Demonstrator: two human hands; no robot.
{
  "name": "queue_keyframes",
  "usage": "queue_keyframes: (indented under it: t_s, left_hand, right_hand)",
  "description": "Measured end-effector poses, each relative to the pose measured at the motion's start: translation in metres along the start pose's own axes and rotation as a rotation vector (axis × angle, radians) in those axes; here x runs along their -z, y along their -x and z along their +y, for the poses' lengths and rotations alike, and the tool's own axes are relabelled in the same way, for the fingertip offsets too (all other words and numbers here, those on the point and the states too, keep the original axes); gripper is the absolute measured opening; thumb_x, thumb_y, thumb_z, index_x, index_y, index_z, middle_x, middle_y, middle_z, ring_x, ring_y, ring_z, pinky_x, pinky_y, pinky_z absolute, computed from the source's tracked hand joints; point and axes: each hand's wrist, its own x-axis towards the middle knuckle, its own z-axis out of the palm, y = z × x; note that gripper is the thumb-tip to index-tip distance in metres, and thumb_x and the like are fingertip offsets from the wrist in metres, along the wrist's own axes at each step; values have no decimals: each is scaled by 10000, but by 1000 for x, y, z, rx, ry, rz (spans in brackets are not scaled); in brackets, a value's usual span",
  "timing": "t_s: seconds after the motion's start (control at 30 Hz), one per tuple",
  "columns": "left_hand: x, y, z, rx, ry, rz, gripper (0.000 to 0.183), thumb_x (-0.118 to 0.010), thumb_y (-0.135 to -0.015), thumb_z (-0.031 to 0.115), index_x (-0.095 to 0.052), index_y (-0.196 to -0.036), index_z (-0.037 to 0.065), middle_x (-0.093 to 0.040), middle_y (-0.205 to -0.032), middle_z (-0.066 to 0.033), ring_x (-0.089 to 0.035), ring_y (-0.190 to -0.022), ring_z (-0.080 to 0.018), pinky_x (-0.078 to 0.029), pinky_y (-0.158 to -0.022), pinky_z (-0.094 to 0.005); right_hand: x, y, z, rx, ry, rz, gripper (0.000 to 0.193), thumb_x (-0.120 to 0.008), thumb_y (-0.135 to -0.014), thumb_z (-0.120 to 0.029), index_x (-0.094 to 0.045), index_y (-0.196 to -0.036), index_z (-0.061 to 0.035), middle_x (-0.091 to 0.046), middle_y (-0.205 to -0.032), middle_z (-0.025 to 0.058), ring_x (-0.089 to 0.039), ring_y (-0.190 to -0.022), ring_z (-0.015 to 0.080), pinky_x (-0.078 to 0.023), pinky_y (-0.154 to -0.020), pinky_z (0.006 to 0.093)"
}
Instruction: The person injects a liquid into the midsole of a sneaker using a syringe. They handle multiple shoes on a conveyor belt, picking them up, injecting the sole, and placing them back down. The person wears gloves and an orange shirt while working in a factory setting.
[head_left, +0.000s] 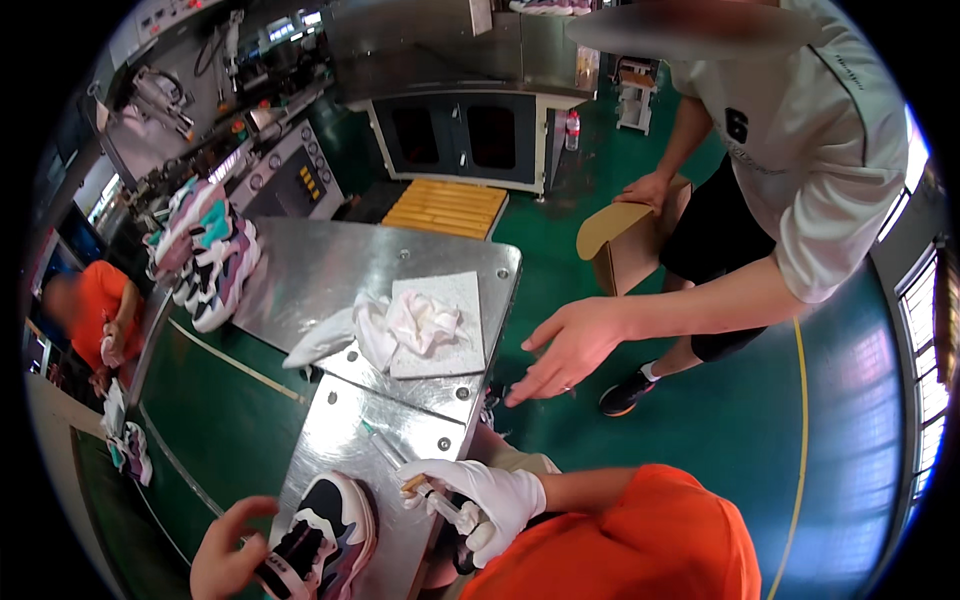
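The shoe (335, 535) sits on the metal table (320, 440), just right of the bare left hand (235, 548) — the nearer one, fingers parted (contact unclear) — its long axis running toe-away. The gloved right hand (490, 502) grips a clear syringe (387, 449), tip slanting away leftward.

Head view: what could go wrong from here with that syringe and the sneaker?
1. The syringe in the gloved right hand points out over the metal table; the co-worker's outstretched hand might bump it.
2. The sneaker sits near the table's edge, by the left hand; a nudge could tip it off.
3. The piled sneakers at the far corner might topple if jolted.
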Motion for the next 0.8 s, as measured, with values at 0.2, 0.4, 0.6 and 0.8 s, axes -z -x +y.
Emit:
queue_keyframes:
  t_s: [0.2,0.4,0.6,0.8]
  left_hand:
    - [6,-71,-2,108,-422,-455,638,-638,-898,381,-476,-1357,-33,-574,-1288,-201,-553,-1185,-270,-452,-976,-367]
    - [1,-24,-3,5,-111,-160,588,-601,-924,349,-480,-1354,-34,-588,-1277,-158,-546,-1165,-217,-443,-959,-327]
    - [-38,23,-10,220,-114,45,682,-843,-658,171,-568,-1256,-10,-667,-1067,-169,-670,-909,-150,-521,-746,-266]
    - [-129,67,-27,-349,-778,426,550,-714,-714,83,-594,-1250,76,-446,-1370,-317,-483,-1227,-494,-433,-986,-522]
  right_hand:
    - [3,7,-15,-114,29,181,1025,-849,-561,-140,-310,-1422,-2,-586,-1138,93,-491,-663,110,-475,-689,242]
    - [5,9,-14,-18,86,223,992,-829,-554,-86,-323,-1404,-11,-570,-959,54,-492,-686,97,-467,-643,235]
    - [1,-6,-14,-108,68,170,875,-854,-570,-62,-385,-1308,-40,-583,-924,11,-427,-605,23,-445,-594,212]
    - [-9,-3,19,-40,-194,425,1182,-893,-468,-118,-231,-1444,-40,-515,-1161,119,-612,-1034,237,-478,-898,344]
